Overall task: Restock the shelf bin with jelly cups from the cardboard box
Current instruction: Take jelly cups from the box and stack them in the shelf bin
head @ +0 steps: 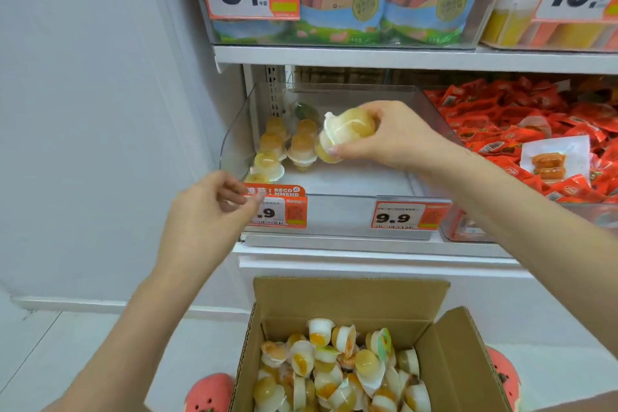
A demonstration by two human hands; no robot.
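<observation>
Fingers (337, 152) of right hand (394, 137) clamp two cups (347, 134) at once, held over bin (234, 144), w/ stacked cups (284, 147) just left of them. Left hand (214, 207) holds nothing, fingers loosely curled by bin's front tag (281, 207). Box (351, 298) sits below, lots left. Risk: two-cup grip looks loose, so one may slip & knock over the stacks, or roll out the low front.
</observation>
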